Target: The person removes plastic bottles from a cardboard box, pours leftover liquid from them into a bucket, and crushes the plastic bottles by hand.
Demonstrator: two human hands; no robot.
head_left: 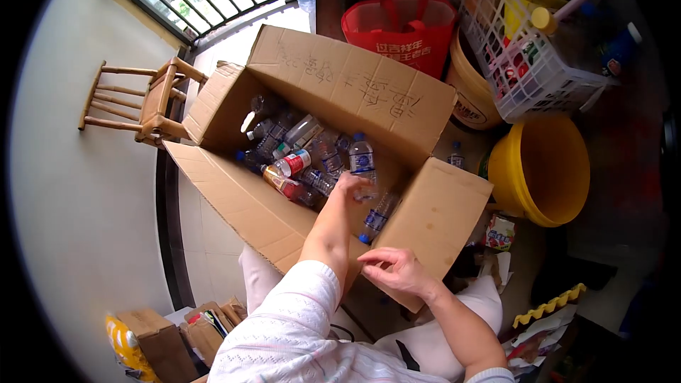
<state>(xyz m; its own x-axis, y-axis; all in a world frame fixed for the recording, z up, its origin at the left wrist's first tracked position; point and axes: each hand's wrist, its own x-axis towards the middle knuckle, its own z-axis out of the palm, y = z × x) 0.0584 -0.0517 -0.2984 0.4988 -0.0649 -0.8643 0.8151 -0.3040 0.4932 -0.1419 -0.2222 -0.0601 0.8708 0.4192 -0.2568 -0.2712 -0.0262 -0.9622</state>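
A large open cardboard box [355, 81] holds several empty plastic bottles, most of them lying in a heap at its left. My left hand [351, 183] reaches inside, its fingers round the lower part of a clear bottle [361, 156] with a blue cap pointing away from me. Another blue-capped bottle [379, 216] lies just to the right of that hand, near the box's side. My right hand [397, 271] hovers over the near right flap [433, 223], fingers loosely bent and apart, with nothing in them.
A bamboo chair [152, 103] lies left of the box, by the wall. Behind and right are a red bag [401, 28], a white basket [525, 64] and a yellow bucket [543, 170]. Smaller cardboard boxes [159, 344] sit at the lower left.
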